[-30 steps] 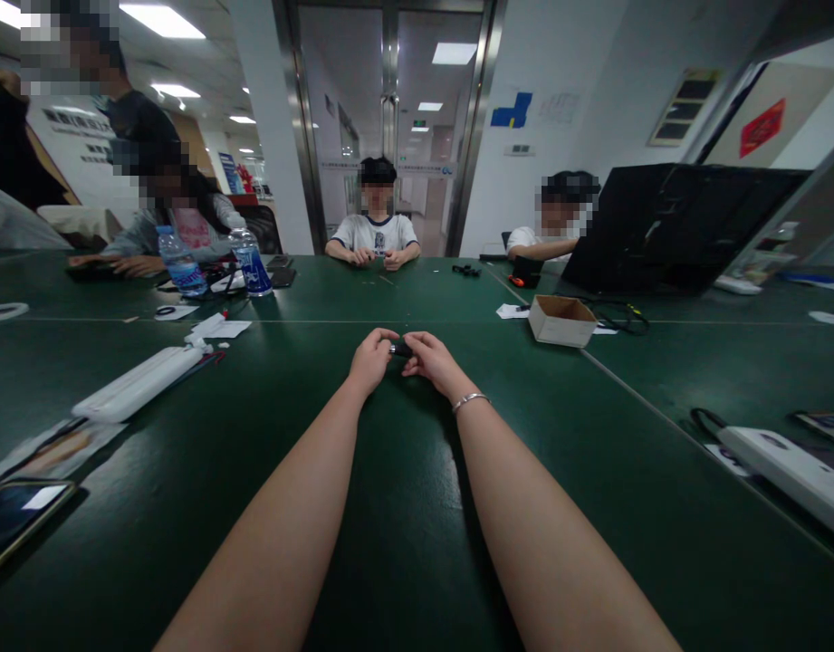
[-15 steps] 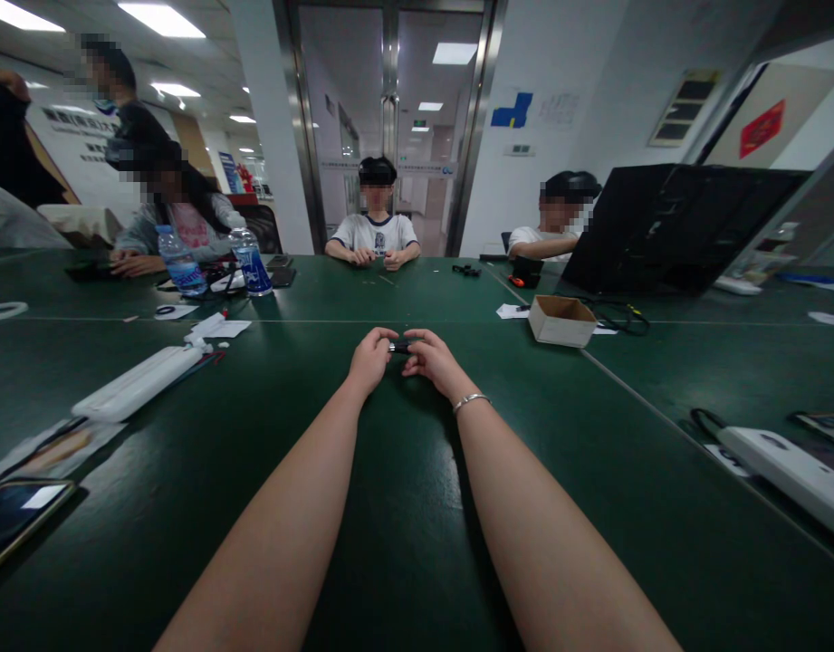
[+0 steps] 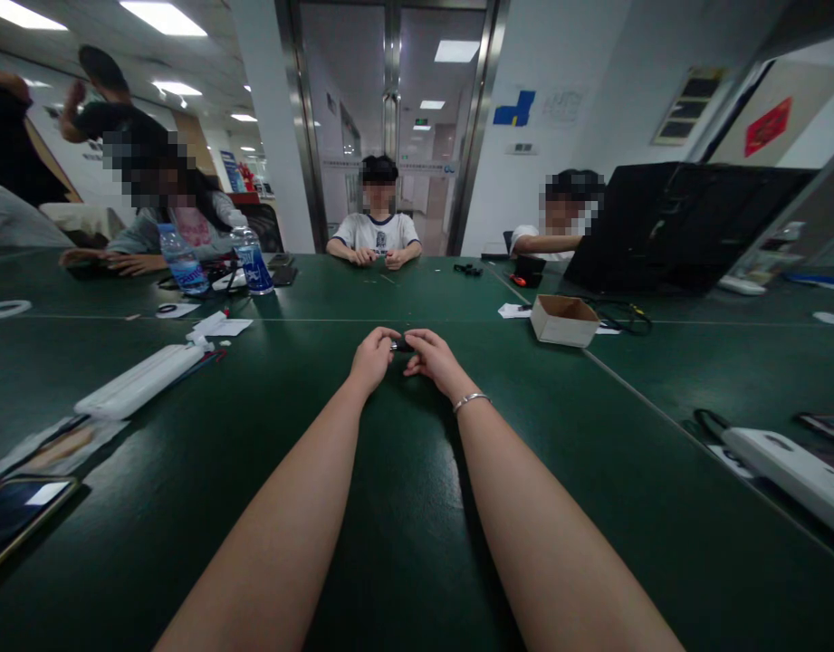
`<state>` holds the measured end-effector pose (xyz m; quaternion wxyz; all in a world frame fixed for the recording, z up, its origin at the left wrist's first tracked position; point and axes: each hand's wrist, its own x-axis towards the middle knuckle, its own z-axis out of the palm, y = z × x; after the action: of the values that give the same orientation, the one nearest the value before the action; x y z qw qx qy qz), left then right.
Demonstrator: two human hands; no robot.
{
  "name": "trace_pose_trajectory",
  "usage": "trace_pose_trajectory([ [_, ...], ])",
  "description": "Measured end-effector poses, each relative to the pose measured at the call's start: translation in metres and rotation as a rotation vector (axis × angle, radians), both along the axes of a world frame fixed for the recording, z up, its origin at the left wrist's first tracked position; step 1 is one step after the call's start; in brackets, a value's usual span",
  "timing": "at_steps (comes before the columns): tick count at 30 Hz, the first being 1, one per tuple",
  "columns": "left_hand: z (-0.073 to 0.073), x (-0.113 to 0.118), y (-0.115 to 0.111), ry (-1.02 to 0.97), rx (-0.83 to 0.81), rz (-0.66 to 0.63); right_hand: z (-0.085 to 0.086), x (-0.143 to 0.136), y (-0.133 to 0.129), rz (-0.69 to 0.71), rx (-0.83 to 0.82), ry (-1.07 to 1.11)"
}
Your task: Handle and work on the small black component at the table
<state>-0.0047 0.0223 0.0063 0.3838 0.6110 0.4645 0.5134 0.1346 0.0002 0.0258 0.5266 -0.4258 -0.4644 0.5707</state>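
A small dark object [image 3: 401,346] with a shiny metallic end on its left is held between my two hands, just above the green table [image 3: 403,471]. My left hand [image 3: 374,358] is closed on its metallic end, with the fingertips bent over it. From the other side, the thumb and fingers of my right hand [image 3: 433,360] close on the dark end. A silver bracelet [image 3: 472,400] circles my right wrist. The object is too small to name, and my fingers hide part of it.
An open cardboard box [image 3: 564,328] and a black monitor [image 3: 681,226] stand at the right. Left are a white case [image 3: 141,380], bottles [image 3: 252,263] and a phone [image 3: 23,516]. A power strip [image 3: 790,466] lies right. People sit across the table.
My hands keep almost the same pose around the small object. At the far left, the standing person has raised a hand, and the seated person's hand has shifted left.
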Motion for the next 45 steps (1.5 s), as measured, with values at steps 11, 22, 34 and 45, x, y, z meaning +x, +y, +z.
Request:
trace_pose_trajectory([
  [11,0.001,0.0,-0.001,0.03,-0.001,0.001,-0.002,0.0,0.001,-0.007,-0.006,-0.012],
  [22,-0.001,-0.001,0.0,0.023,0.013,-0.006,-0.002,-0.001,0.002,-0.013,-0.019,-0.012],
  [34,-0.007,-0.002,0.005,0.025,0.04,0.003,0.002,-0.001,-0.001,0.011,-0.03,-0.043],
  [45,0.007,0.002,-0.004,-0.125,-0.052,-0.073,-0.001,0.0,0.001,0.025,0.0,-0.046],
])
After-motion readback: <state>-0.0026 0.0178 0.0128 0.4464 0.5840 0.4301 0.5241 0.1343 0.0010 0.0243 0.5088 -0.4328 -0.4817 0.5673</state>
